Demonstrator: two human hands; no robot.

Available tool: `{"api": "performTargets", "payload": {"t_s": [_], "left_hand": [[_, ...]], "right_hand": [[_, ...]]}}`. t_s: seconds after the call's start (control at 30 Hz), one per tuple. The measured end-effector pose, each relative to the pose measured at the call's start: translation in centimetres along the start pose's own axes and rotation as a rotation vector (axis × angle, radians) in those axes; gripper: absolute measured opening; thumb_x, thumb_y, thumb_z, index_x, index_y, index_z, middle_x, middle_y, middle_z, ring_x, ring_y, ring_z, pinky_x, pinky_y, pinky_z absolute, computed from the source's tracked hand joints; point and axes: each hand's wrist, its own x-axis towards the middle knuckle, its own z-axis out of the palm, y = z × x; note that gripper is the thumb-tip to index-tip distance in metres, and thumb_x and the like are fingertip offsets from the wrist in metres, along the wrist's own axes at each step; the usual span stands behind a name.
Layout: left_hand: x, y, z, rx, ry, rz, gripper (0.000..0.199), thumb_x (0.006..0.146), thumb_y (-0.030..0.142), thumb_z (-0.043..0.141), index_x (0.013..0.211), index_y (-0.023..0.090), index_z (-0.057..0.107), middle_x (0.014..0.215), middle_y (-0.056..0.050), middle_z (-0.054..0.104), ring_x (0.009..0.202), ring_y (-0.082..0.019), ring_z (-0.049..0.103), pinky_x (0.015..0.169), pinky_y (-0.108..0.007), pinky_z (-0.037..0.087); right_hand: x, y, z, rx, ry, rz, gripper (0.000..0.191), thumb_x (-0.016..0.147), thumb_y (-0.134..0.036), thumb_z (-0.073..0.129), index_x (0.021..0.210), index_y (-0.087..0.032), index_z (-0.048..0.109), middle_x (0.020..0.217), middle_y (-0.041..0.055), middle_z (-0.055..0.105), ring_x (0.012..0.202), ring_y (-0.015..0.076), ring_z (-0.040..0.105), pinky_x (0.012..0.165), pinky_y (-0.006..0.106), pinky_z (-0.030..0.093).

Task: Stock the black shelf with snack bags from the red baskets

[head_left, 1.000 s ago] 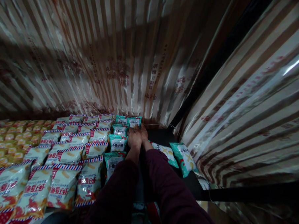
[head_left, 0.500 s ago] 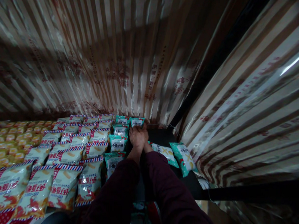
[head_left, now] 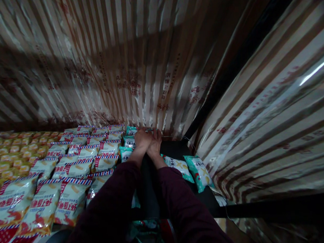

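My left hand [head_left: 143,139] and my right hand [head_left: 154,146] are side by side at the back of the black shelf [head_left: 150,183]. Both are closed around a small teal-and-white snack bag [head_left: 148,130], of which only a strip shows at the fingertips. The left fingers bend over its far edge, and the right fingers reach along its right side. A column of matching teal snack bags [head_left: 129,141] lies just left of my hands, partly hidden by my left forearm. Two more, a teal bag [head_left: 180,166] and another teal bag [head_left: 199,173], lie to the right of my right forearm.
Rows of red-and-blue-edged snack bags [head_left: 65,201] fill the left side, with small yellow packs [head_left: 11,153] beyond. Striped sheeting [head_left: 138,65] hangs behind and at right. A black post [head_left: 216,87] slants up at the back right corner. Below the shelf edge are more teal packages [head_left: 148,236].
My hands have moved forward onto the back teal bag and now cover most of it. My left hand has shifted left, and its forearm hides more of the teal column.
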Motion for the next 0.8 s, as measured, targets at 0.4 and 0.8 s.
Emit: {"api": "performTargets", "payload": {"t_s": [0.4, 0.8], "left_hand": [[6.7, -6.2, -3.6, 0.356, -0.149, 0.304, 0.028, 0.084, 0.014, 0.047, 0.099, 0.016, 0.071, 0.121, -0.013, 0.064, 0.121, -0.022, 0.054, 0.105, -0.031, 0.033], [8.1, -7.8, -1.6, 0.442, -0.195, 0.339, 0.032, 0.086, 0.017, 0.046, 0.111, 0.022, 0.066, 0.131, -0.013, 0.058, 0.127, -0.029, 0.047, 0.109, -0.052, 0.024]], "right_hand": [[-0.8, -2.2, 1.6, 0.297, -0.185, 0.134, 0.043, 0.093, -0.03, 0.034, 0.132, -0.019, 0.051, 0.132, 0.0066, 0.058, 0.126, 0.0193, 0.05, 0.109, 0.035, 0.035], [0.0, -2.9, 4.1, 0.368, -0.238, 0.238, 0.052, 0.091, -0.044, 0.04, 0.137, -0.02, 0.047, 0.138, 0.008, 0.052, 0.133, 0.0214, 0.043, 0.113, 0.04, 0.031]]}}
